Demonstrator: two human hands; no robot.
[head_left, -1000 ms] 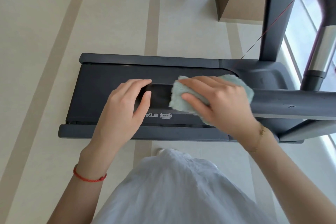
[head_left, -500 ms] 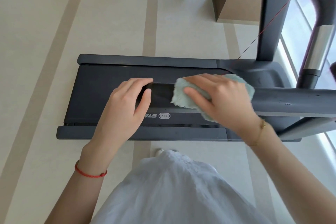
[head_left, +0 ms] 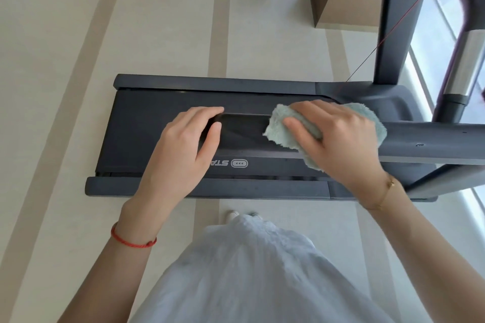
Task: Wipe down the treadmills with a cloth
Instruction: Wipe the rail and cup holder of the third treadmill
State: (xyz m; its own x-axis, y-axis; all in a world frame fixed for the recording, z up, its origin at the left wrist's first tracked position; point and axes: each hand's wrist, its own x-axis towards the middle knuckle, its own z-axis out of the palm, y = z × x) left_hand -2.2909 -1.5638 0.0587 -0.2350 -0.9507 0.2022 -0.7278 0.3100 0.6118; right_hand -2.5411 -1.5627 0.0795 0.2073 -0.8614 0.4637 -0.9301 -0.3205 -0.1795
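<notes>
Little has moved since a second ago: the right hand [head_left: 338,139] still grips the pale green cloth [head_left: 367,118] bunched on the dark handrail [head_left: 430,141], only a shade further along toward the rail's free end, while the left hand [head_left: 181,149] stays curled over that end, holding it. To wipe well, I judge she should keep the cloth wrapped around the bar, press evenly and draw it along the full length. From where I stand the treadmill [head_left: 157,123] lies across the striped floor [head_left: 78,47], its long axis running left to right, uprights and console at the right.
</notes>
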